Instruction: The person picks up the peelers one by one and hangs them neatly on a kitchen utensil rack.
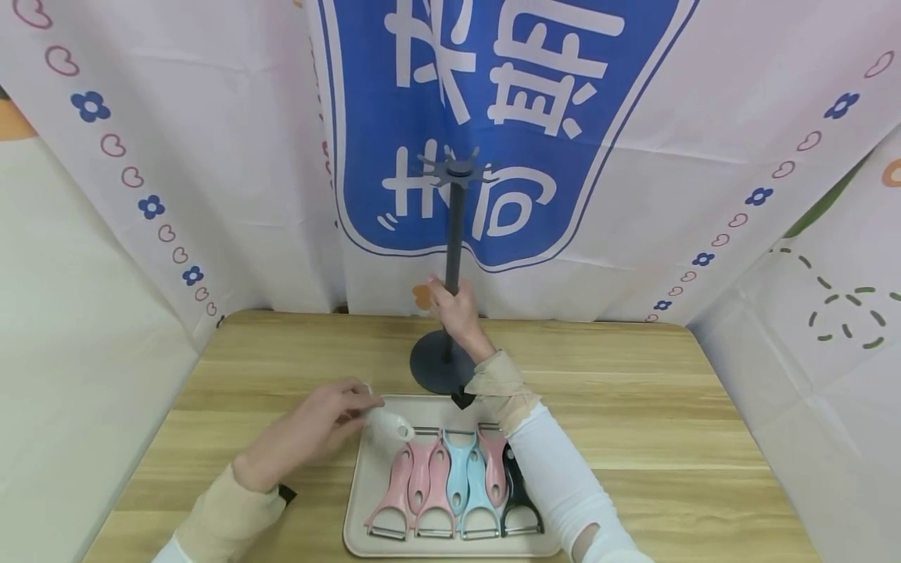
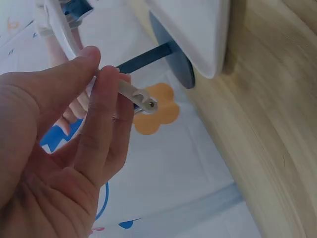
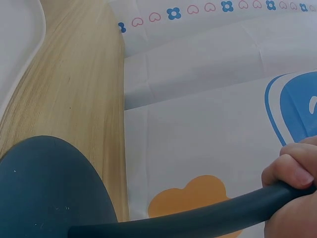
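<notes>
A white peeler (image 1: 389, 426) is pinched between the thumb and fingers of my left hand (image 1: 314, 421), over the tray's far left corner. Its handle, with a hole at the end, points toward the tray's middle; the left wrist view shows its head end (image 2: 147, 103) beyond the fingertips. My right hand (image 1: 459, 314) grips the pole (image 1: 456, 227) of a dark stand below its hooked top (image 1: 460, 168). The stand is upright on a round base (image 1: 435, 363). On the beige tray (image 1: 349, 500) lie pink peelers (image 1: 400, 481), light blue peelers (image 1: 477, 473) and a black peeler (image 1: 515, 485).
The wooden table (image 1: 633, 391) carries the tray in front and the stand behind it. A white printed cloth (image 1: 267, 156) with a blue panel (image 1: 373, 94) hangs at the table's back edge. My right forearm (image 1: 563, 477) crosses the tray's right side.
</notes>
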A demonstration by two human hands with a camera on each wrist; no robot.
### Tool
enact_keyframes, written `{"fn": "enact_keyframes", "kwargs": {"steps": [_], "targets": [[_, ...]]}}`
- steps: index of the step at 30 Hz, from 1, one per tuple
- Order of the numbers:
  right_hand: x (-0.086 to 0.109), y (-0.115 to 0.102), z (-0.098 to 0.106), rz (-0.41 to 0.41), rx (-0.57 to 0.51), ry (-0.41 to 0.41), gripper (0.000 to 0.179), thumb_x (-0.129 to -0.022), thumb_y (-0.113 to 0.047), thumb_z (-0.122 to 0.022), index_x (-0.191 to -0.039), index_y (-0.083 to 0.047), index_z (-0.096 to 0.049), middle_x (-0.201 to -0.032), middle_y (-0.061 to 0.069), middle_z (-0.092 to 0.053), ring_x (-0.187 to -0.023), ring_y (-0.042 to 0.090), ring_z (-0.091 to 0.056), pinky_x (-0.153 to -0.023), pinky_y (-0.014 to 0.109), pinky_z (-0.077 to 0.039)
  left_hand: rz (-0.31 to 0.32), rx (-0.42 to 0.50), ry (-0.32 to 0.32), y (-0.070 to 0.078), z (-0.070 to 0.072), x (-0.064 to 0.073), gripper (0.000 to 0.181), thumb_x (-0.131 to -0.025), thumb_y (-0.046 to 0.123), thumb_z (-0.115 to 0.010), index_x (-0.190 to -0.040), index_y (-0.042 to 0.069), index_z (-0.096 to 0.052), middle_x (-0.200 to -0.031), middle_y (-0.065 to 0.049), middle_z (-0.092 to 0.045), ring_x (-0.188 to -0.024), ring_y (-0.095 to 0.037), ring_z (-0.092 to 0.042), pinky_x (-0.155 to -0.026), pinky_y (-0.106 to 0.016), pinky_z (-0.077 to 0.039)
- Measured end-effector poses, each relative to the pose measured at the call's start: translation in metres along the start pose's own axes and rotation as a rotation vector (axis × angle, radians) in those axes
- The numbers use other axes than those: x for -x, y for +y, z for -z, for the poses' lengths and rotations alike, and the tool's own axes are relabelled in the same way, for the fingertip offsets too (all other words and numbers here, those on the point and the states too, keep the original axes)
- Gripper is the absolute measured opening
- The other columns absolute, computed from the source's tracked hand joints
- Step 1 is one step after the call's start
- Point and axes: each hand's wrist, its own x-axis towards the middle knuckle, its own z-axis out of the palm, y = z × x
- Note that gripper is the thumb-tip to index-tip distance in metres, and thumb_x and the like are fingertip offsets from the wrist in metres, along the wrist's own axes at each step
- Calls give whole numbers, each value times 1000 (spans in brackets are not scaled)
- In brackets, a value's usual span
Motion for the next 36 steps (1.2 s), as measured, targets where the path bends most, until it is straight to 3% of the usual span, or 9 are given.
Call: {"fn": "enact_keyframes", "kwargs": {"steps": [7, 12, 15, 21, 25, 30, 36], "targets": [[0, 0, 0, -10, 0, 4, 57, -108, -27, -56, -54, -20, -40, -45, -10, -35, -36, 8, -29, -39, 25, -23, 97, 223, 66, 1, 4, -7, 34, -95, 1, -78, -128, 9, -76, -114, -4, -72, -97, -15, -73, -82, -23, -62], [0, 0, 0, -13, 0, 7, 57, -109, -26, -56, -54, -20, -40, -44, -11, -35, -36, 7, -29, -39, 25, -23, 212, 412, 182, 6, 6, -18, 37, -97, 1, -76, -133, 7, -73, -125, -15, -73, -105, -25, -76, -87, -27, -62], [0, 0, 0, -11, 5, 8, 58, -110, -26, -56, -54, -20, -40, -44, -12, -36, -36, 7, -29, -39, 25, -23, 246, 468, 265, 8, 8, -24, 38, -98, 2, -76, -135, 5, -71, -126, -19, -75, -107, -27, -76, -88, -28, -62], [1, 1, 1, -7, 42, 5, 61, -111, -28, -55, -53, -19, -40, -45, -12, -35, -37, 8, -28, -40, 27, -21, 227, 498, 385, 10, 14, -38, 37, -98, 6, -77, -134, 0, -72, -112, -19, -79, -96, -17, -77, -82, -24, -62], [1, 0, -1, -13, 45, 16, 61, -111, -24, -55, -52, -20, -40, -45, -12, -35, -37, 8, -28, -40, 27, -22, 212, 512, 415, 14, 23, -48, 36, -98, 6, -78, -132, 0, -73, -108, -20, -79, -90, -11, -76, -79, -23, -62], [1, -2, -2, -18, 24, 22, 59, -111, -14, -53, -53, -19, -40, -45, -11, -35, -37, 9, -29, -41, 26, -22, 243, 512, 439, 22, 38, -59, 37, -98, 10, -79, -133, 0, -72, -107, -20, -79, -90, -4, -75, -83, -20, -61], [3, -1, -1, -41, 9, 29, 57, -109, -22, -57, -54, -19, -41, -46, -11, -37, -38, 7, -31, -41, 25, -24, 255, 474, 464, 34, 55, -72, 38, -99, 18, -79, -133, 4, -73, -107, -17, -80, -90, -9, -77, -83, -20, -60]]}}
